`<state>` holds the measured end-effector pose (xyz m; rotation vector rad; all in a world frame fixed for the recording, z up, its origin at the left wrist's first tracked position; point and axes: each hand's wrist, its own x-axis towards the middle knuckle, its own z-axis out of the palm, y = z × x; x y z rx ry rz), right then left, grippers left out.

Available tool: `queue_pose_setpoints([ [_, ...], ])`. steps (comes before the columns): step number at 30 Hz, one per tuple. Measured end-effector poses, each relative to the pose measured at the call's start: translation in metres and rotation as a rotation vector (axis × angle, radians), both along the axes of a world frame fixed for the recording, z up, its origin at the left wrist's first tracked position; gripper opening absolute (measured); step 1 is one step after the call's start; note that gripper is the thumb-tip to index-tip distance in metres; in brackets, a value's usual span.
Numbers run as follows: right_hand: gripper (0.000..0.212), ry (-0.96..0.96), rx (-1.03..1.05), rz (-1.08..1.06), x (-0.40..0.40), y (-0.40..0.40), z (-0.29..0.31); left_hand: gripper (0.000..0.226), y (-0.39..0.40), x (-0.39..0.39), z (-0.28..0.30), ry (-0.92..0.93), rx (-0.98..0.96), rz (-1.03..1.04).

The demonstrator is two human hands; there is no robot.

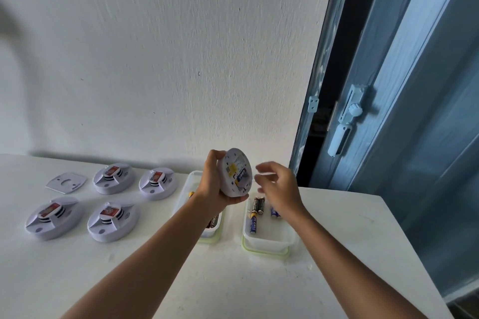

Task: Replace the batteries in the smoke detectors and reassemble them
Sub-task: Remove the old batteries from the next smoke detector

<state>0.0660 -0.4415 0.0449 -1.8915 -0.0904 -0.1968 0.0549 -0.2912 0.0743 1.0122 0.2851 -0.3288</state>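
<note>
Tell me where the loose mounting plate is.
The mounting plate lies flat at the table's far left by the wall, just left of the back-left smoke detector.

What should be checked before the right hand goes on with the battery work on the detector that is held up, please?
1. Left hand grips the held detector firmly: ok.
2. Its back faces the camera, a battery showing: ok.
3. Right hand free of any battery: cannot tell, blurred.
4. Batteries within reach in the right container: ok.
5. Mounting plate at hand on the table: ok.
</note>
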Motion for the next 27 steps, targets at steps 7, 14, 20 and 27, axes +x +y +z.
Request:
queue_pose_setpoints([
  [7,0.033,-0.186,-0.169,0.134,-0.009,0.008,0.009,0.05,-0.001,-0.002,0.002,0.014,-0.094,-0.028],
  [14,0.028,-0.222,-0.213,0.17,-0.011,0.01,0.017,0.046,0.0,0.0,0.006,0.04,-0.023,-0.016],
  [20,0.026,-0.3,-0.285,0.185,-0.019,0.021,0.018,0.045,0.001,0.002,0.007,0.017,0.066,-0.032],
  [27,0.037,-0.37,-0.311,0.223,-0.022,0.027,0.011,0.046,0.005,0.001,0.008,0.057,0.009,-0.03],
])
